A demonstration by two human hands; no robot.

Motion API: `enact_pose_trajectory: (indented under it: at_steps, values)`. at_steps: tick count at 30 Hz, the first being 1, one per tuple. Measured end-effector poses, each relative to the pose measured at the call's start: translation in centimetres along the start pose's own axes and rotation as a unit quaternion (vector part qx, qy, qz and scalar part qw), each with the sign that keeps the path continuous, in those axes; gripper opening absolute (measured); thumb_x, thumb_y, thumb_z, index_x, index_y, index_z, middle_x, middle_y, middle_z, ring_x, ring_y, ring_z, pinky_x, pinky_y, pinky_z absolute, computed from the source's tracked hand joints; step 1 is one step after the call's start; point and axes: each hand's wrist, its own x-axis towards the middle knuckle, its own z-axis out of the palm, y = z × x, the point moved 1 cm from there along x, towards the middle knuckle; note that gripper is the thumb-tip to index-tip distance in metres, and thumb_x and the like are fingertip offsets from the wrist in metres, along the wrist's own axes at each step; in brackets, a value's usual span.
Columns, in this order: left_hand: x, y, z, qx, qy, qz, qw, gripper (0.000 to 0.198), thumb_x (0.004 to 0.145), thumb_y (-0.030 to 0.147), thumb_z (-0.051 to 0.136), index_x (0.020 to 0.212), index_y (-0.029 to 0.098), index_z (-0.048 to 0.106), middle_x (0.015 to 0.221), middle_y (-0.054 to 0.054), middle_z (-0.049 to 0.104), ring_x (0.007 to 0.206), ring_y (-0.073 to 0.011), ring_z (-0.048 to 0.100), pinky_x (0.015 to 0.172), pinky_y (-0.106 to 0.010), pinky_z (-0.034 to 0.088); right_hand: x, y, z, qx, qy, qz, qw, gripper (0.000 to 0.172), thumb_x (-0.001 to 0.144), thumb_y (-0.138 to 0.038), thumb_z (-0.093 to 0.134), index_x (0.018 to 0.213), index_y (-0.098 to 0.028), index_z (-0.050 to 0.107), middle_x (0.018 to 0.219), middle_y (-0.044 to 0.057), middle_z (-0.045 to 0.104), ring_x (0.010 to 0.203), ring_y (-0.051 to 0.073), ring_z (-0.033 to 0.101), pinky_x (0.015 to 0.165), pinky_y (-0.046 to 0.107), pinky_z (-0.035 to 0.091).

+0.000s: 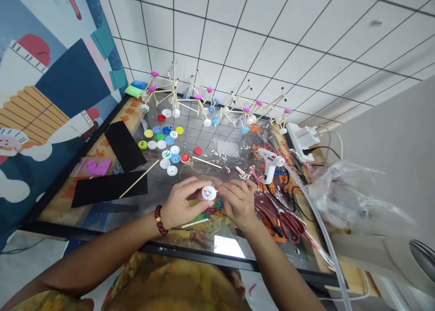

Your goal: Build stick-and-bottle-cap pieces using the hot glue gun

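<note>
A white bottle cap [208, 193] with a small printed mark is pinched between the thumb and fingers of my left hand [183, 202], which has a dark red bead bracelet at the wrist. Just right of the cap, my right hand [239, 202] has its fingers closed around a thin wooden stick [218, 191]; only a short end of it shows, at the cap's edge. Below my left hand a loose wooden stick [195, 223] lies on the glass tabletop. Loose caps in several colours, such as a red cap [198, 150], lie beyond my hands.
Stick-and-cap figures [199, 97] stand along the wall. At the right are a white glue gun [270, 165], red-handled scissors [291, 226], a power strip [301, 141] and a clear plastic bag [356, 198]. Black sheets [125, 145] and pink clay [99, 167] lie at the left.
</note>
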Motion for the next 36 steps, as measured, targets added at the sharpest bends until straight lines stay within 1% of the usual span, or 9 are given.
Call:
enact_pose_trajectory:
  at_steps: [4, 13, 18, 22, 25, 27, 30, 33, 36]
  values:
    - [0.0, 0.0, -0.1, -0.002, -0.003, -0.013, 1.0, 0.03, 0.078, 0.024, 0.073, 0.107, 0.016, 0.07, 0.091, -0.006, 0.072, 0.077, -0.0148, 0.064, 0.071, -0.026, 0.052, 0.1, -0.1, -0.1, -0.008, -0.004, -0.001, 1.0, 0.026, 0.087, -0.006, 0.055, 0.101, -0.026, 0.063, 0.091, -0.001, 0.073, 0.091, 0.019, 0.058, 0.083, 0.039, 0.029]
    - [0.0, 0.0, -0.1, -0.003, -0.001, 0.001, 1.0, 0.031, 0.078, 0.023, 0.073, 0.109, 0.017, 0.07, 0.091, -0.005, 0.072, 0.078, -0.0136, 0.064, 0.073, -0.025, 0.052, -0.1, 0.0, -0.1, -0.018, -0.003, -0.002, 1.0, 0.024, 0.086, -0.005, 0.057, 0.099, -0.025, 0.063, 0.092, -0.001, 0.073, 0.088, 0.019, 0.058, 0.082, 0.04, 0.029]
    - [0.0, -0.2, -0.3, -0.004, -0.001, -0.011, 1.0, 0.031, 0.078, 0.017, 0.069, 0.109, 0.016, 0.067, 0.09, -0.005, 0.071, 0.072, -0.0116, 0.062, 0.069, -0.023, 0.052, 0.0, -0.1, -0.1, -0.036, 0.0, 0.005, 0.999, 0.021, 0.088, -0.015, 0.062, 0.105, -0.026, 0.064, 0.093, 0.0, 0.073, 0.091, 0.02, 0.059, 0.086, 0.041, 0.029]
    - [-0.2, -0.9, -0.6, -0.009, 0.015, -0.042, 0.999, 0.035, 0.077, 0.013, 0.065, 0.112, 0.014, 0.064, 0.088, -0.005, 0.072, 0.074, -0.013, 0.066, 0.071, -0.024, 0.054, 0.0, -0.4, 0.0, -0.042, -0.009, 0.034, 0.998, 0.034, 0.089, -0.032, 0.065, 0.122, -0.024, 0.058, 0.104, 0.006, 0.07, 0.098, 0.023, 0.06, 0.09, 0.042, 0.03]
    - [-0.1, -1.5, -0.9, -0.011, 0.022, -0.056, 0.998, 0.035, 0.077, 0.012, 0.065, 0.112, 0.014, 0.063, 0.091, -0.006, 0.072, 0.078, -0.0145, 0.068, 0.074, -0.025, 0.055, -0.1, -0.3, 0.1, -0.04, 0.007, 0.061, 0.997, 0.045, 0.091, -0.035, 0.062, 0.132, -0.022, 0.051, 0.111, 0.009, 0.067, 0.103, 0.025, 0.06, 0.092, 0.043, 0.031]
    - [-0.1, -1.7, -0.9, -0.017, 0.02, -0.063, 0.998, 0.033, 0.079, 0.014, 0.064, 0.112, 0.015, 0.063, 0.092, -0.007, 0.072, 0.079, -0.0149, 0.069, 0.075, -0.025, 0.055, -0.1, -0.2, 0.1, -0.037, 0.016, 0.071, 0.997, 0.046, 0.092, -0.035, 0.06, 0.134, -0.021, 0.049, 0.114, 0.01, 0.067, 0.105, 0.025, 0.059, 0.092, 0.043, 0.031]
    - [-0.1, -2.1, -0.8, -0.043, 0.005, -0.08, 0.996, 0.032, 0.083, 0.019, 0.065, 0.115, 0.015, 0.061, 0.095, -0.008, 0.072, 0.083, -0.0154, 0.069, 0.078, -0.026, 0.055, 0.0, 0.0, 0.0, -0.034, 0.025, 0.068, 0.997, 0.037, 0.093, -0.03, 0.058, 0.129, -0.023, 0.053, 0.11, 0.008, 0.069, 0.103, 0.024, 0.059, 0.092, 0.042, 0.029]
    - [-0.2, -2.3, -0.6, -0.097, -0.019, -0.108, 0.989, 0.034, 0.086, 0.025, 0.064, 0.119, 0.015, 0.059, 0.101, -0.01, 0.072, 0.09, -0.0173, 0.07, 0.084, -0.03, 0.055, 0.2, 0.1, -0.3, -0.032, 0.041, 0.049, 0.997, 0.024, 0.093, -0.022, 0.059, 0.117, -0.026, 0.061, 0.099, 0.003, 0.072, 0.097, 0.02, 0.06, 0.091, 0.041, 0.027]
    - [-0.1, -2.5, -0.6, -0.164, -0.034, -0.13, 0.977, 0.036, 0.088, 0.03, 0.063, 0.121, 0.016, 0.056, 0.106, -0.011, 0.072, 0.091, -0.0182, 0.07, 0.086, -0.033, 0.056, 0.1, 0.1, -0.4, -0.037, 0.052, 0.024, 0.998, 0.023, 0.091, -0.014, 0.058, 0.109, -0.027, 0.064, 0.09, -0.001, 0.072, 0.089, 0.017, 0.059, 0.089, 0.04, 0.025]
